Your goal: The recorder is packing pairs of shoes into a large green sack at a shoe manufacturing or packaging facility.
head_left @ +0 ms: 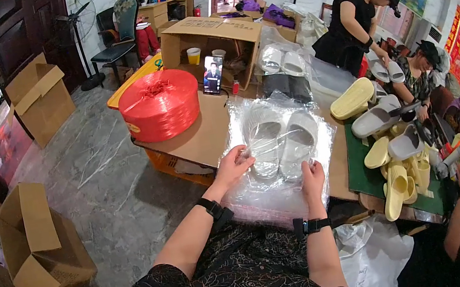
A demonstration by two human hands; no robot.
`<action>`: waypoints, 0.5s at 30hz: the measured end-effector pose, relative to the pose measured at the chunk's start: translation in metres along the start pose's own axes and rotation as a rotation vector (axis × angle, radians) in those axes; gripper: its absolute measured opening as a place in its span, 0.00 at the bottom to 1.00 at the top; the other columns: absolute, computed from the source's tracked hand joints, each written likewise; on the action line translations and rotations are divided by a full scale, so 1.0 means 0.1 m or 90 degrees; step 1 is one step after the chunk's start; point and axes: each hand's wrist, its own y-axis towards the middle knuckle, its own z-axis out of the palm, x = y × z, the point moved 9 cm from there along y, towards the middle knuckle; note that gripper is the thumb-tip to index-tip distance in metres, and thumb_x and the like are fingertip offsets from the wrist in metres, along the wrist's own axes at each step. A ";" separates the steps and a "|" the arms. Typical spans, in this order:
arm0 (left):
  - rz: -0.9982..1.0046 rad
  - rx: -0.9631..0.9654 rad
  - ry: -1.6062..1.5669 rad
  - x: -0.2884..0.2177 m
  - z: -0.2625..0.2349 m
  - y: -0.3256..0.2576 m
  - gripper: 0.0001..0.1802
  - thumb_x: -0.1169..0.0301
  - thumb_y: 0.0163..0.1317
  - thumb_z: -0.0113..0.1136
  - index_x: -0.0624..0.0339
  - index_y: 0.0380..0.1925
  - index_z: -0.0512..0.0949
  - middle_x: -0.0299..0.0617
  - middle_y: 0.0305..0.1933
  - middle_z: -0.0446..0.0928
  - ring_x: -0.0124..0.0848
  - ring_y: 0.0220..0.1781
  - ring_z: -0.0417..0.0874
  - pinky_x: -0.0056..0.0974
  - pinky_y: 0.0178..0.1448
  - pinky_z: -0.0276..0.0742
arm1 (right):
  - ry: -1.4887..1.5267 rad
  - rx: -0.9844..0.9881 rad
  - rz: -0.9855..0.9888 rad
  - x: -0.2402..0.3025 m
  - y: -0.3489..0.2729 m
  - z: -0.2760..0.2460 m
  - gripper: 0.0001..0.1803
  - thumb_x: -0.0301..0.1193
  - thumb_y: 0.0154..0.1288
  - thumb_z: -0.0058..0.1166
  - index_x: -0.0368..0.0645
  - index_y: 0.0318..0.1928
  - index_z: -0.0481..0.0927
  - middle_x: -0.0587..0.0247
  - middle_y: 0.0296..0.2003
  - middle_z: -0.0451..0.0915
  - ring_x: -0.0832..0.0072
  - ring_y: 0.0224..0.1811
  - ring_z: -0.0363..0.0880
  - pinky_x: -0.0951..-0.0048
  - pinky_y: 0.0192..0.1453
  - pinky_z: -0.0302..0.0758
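Near the middle of the frame, your left hand (233,169) and right hand (312,183) pinch a clear bag (236,127), fingers closed; grey slippers (296,153) show through. Up and left sit a red roll (162,112) and phone (213,76); yellow slippers (396,188) pile right.

Brown tabletop (205,141): carrying a proper pile tbh, peeking through bare in spots
Left end: holding up a chunky red twine roll (161,107), plus an upright phone (212,76) just beside
Far side: bearing a cardboard box (207,30), tipped over with the mouth facing the near edge
Middle: supporting a clear bag (237,188) with two pale grey slippers (265,140) inside
Behind that: stacking more bagged slippers (287,88), light over dark
Green surface (358,175): bearing a messy heap of yellow slippers (396,185) and loose grey slippers (372,120) lol
Grey floor (106,171): carrying an open carton (39,217), another carton (46,107) farther back, a standing fan (92,81) and a black chair (116,54)
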 end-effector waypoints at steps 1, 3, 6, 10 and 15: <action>0.003 -0.004 0.005 0.01 -0.02 0.00 0.28 0.66 0.63 0.67 0.69 0.58 0.69 0.38 0.44 0.78 0.21 0.42 0.79 0.29 0.44 0.77 | 0.011 0.004 0.001 0.01 -0.02 0.02 0.26 0.31 0.65 0.62 0.25 0.56 0.70 0.63 0.34 0.77 0.82 0.32 0.70 0.79 0.34 0.67; 0.005 -0.009 0.009 0.02 -0.05 -0.01 0.28 0.66 0.63 0.67 0.69 0.58 0.69 0.38 0.44 0.78 0.21 0.42 0.79 0.29 0.44 0.76 | 0.022 0.009 0.003 0.04 -0.04 0.04 0.26 0.32 0.65 0.61 0.25 0.55 0.70 0.63 0.34 0.77 0.83 0.32 0.70 0.79 0.34 0.67; 0.006 -0.006 0.020 -0.01 -0.05 -0.01 0.28 0.66 0.63 0.67 0.69 0.58 0.70 0.38 0.43 0.78 0.21 0.43 0.79 0.29 0.44 0.76 | -0.024 0.016 0.014 0.04 -0.05 0.05 0.25 0.32 0.65 0.61 0.25 0.55 0.70 0.64 0.34 0.77 0.83 0.32 0.70 0.80 0.34 0.67; 0.006 -0.018 0.020 -0.08 -0.03 -0.03 0.28 0.66 0.62 0.68 0.69 0.57 0.71 0.37 0.43 0.78 0.22 0.42 0.78 0.29 0.44 0.76 | 0.000 0.012 0.004 0.03 -0.03 0.03 0.25 0.31 0.66 0.60 0.25 0.55 0.70 0.64 0.34 0.77 0.83 0.32 0.69 0.80 0.34 0.67; 0.001 -0.014 -0.006 -0.07 -0.03 -0.03 0.28 0.65 0.61 0.68 0.68 0.56 0.71 0.37 0.43 0.78 0.22 0.41 0.78 0.30 0.43 0.76 | 0.063 0.013 0.008 -0.02 -0.01 0.05 0.25 0.31 0.66 0.60 0.26 0.56 0.69 0.65 0.34 0.76 0.83 0.32 0.69 0.80 0.34 0.66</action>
